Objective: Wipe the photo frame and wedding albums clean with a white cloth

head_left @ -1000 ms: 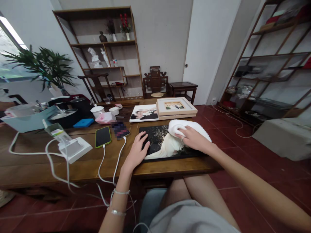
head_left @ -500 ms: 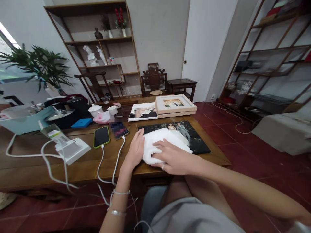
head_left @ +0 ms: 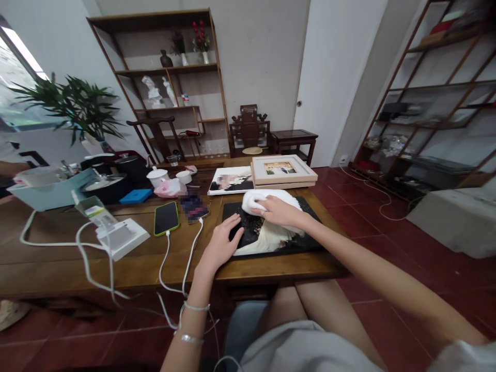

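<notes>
A dark photo panel [head_left: 251, 235] lies flat near the front edge of the wooden table, with the pale skirt of a dress showing on it. My right hand [head_left: 277, 211] grips a bunched white towel [head_left: 284, 196] and presses it on the panel's far part, hiding that area of the picture. My left hand [head_left: 221, 242] rests on the panel's left edge, fingers stretched out and thumb apart, holding nothing.
Behind the panel are stacked pale picture frames [head_left: 284, 178] and a white-edged photo print [head_left: 220, 181]. Left of it lie a green-edged phone [head_left: 166, 218], a second phone with a blurred screen, white cables and a white power strip [head_left: 126, 240]. Pots and cups stand farther back.
My right hand has slid the towel away from me to the panel's far side, uncovering the near part. My left hand now lies flat on the panel's left edge, apart from the towel.
</notes>
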Available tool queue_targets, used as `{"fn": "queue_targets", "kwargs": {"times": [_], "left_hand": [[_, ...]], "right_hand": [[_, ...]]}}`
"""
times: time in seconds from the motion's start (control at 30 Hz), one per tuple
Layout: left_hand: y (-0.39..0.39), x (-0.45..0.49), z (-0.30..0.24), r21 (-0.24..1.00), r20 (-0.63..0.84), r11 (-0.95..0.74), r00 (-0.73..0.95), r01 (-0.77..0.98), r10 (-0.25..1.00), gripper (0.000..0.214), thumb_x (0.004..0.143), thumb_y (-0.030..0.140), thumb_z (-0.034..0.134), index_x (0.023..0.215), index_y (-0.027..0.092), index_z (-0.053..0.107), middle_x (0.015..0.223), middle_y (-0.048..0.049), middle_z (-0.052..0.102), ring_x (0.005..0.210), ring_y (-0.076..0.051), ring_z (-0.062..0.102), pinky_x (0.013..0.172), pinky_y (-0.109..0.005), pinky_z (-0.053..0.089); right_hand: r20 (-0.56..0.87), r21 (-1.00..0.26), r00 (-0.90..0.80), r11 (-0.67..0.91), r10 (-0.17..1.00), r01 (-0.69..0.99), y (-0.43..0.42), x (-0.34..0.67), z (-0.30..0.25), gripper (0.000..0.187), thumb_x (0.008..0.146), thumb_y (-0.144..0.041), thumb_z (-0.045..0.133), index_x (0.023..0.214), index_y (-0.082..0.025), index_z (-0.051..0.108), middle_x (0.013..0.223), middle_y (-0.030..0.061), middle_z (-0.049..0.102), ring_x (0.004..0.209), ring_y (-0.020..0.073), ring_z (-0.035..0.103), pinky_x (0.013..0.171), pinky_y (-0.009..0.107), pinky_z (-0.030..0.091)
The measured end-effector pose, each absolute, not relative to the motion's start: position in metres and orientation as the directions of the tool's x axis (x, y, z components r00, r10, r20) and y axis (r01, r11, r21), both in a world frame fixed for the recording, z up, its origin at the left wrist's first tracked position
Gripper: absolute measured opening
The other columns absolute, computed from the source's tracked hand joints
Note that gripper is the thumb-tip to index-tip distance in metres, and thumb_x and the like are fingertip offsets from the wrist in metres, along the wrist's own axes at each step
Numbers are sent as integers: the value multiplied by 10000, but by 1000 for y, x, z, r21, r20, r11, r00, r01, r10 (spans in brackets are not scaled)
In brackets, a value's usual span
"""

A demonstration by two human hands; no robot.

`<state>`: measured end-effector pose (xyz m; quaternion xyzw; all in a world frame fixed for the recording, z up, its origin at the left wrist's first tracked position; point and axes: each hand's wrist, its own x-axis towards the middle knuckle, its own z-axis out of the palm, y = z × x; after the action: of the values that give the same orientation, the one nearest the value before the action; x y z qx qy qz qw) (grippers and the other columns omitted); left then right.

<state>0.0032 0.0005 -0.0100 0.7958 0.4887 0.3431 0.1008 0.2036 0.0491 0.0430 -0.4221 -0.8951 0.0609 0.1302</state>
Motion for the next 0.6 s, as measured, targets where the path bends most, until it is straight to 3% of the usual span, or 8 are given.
{"fn": "queue_targets", "kwargs": {"times": [0.27,0.43,0.6], "left_hand": [[0,2,-8,476,466,-538,320,695,825,338,857,274,467,1142,152,604,1210,-105,611,1163,-236,534,1012,-422,396],[-1,3,-9,508,425,-491,290,708,858,367,858,294,458,1135,106,609,1254,-140,572,1197,-235,507,1044,-413,363],[-1,3,-10,522,423,-486,281,701,861,379,841,297,467,1143,112,604,1276,-134,554,1225,-226,478,1059,-409,346]], "right_hand": [[192,-222,-764,785,616,578,74,146,47,285,921,-327,386,956,-161,615,1011,91,654,914,211,565,792,289,377],[230,-215,-702,739,674,638,67,182,34,290,929,-288,364,1092,-160,566,1175,109,578,1033,228,512,873,330,353],[240,-215,-571,616,786,758,61,248,28,360,940,-355,299,1082,-151,559,1070,138,604,982,261,523,850,375,372]]}}
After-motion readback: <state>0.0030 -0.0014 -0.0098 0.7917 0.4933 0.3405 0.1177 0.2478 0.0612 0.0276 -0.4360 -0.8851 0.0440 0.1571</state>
